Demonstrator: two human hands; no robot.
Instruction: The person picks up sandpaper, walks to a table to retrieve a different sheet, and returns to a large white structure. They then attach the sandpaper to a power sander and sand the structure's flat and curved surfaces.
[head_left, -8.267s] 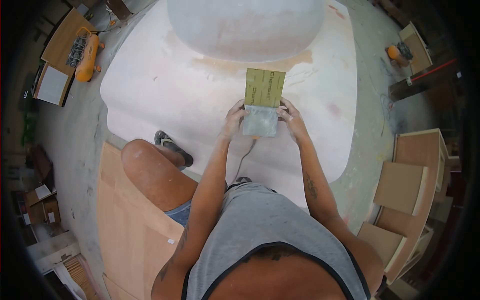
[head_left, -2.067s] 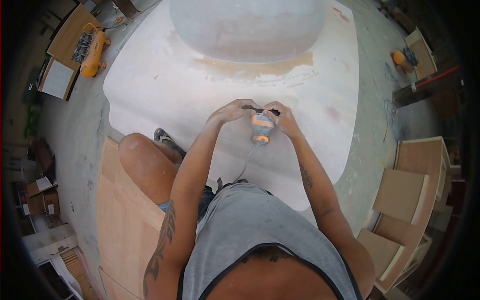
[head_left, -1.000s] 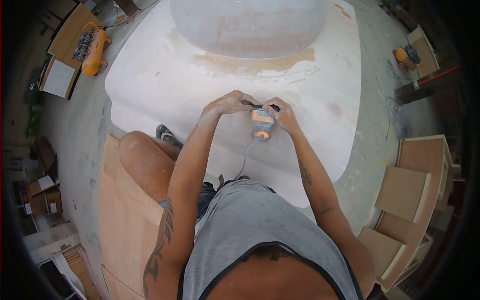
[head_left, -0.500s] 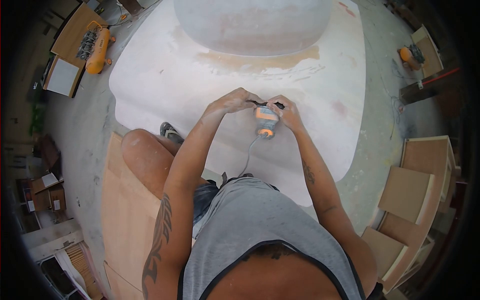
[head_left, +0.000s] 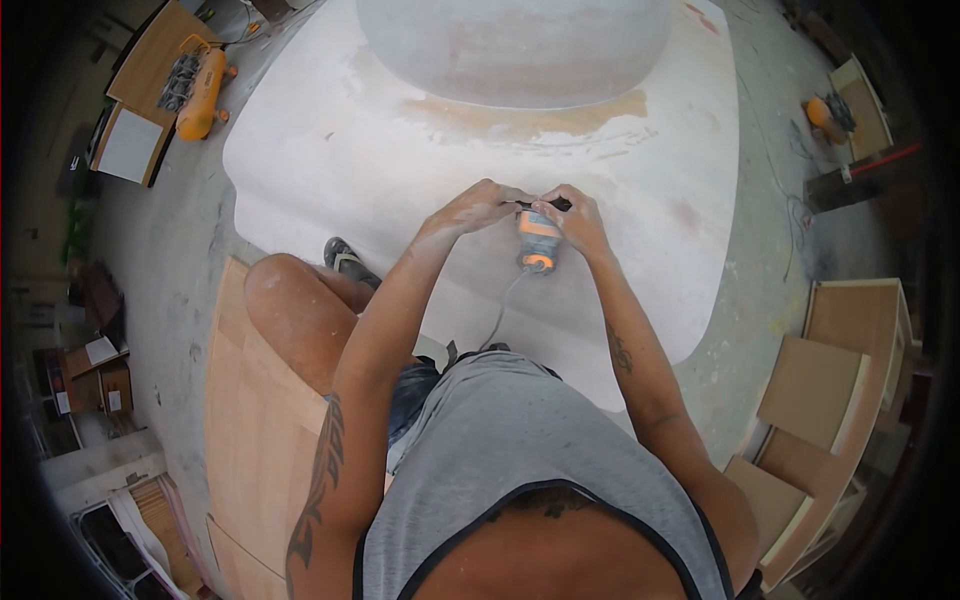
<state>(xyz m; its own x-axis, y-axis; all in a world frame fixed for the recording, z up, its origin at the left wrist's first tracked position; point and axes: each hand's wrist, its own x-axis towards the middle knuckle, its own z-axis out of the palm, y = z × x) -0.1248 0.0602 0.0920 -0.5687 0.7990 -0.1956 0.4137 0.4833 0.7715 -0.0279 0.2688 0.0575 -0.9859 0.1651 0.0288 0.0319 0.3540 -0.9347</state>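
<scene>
An orange and grey electric sander (head_left: 538,238) lies on the pale, dusty curved surface (head_left: 400,140), its cord (head_left: 505,305) running back toward my waist. My left hand (head_left: 487,207) is closed, its fingertips pinching the dark part at the sander's far end. From the other side, my right hand (head_left: 577,218) closes on the same dark end, thumb and fingers around it. Both hands are nearly touching, and pale dust covers their skin. What exactly the fingertips grip is too small to make out.
A large grey rounded form (head_left: 515,60) rises from the pale surface ahead, with a tan patch (head_left: 540,120) along its base. A wooden panel (head_left: 250,390) lies by my bent knee. An orange air compressor (head_left: 203,95) stands far left; wooden cabinets (head_left: 815,390) stand at right.
Both hands and the sander appear slightly further right in view, along with a small shift of the whole scene. Both hands stay closed at the sander's far end.
</scene>
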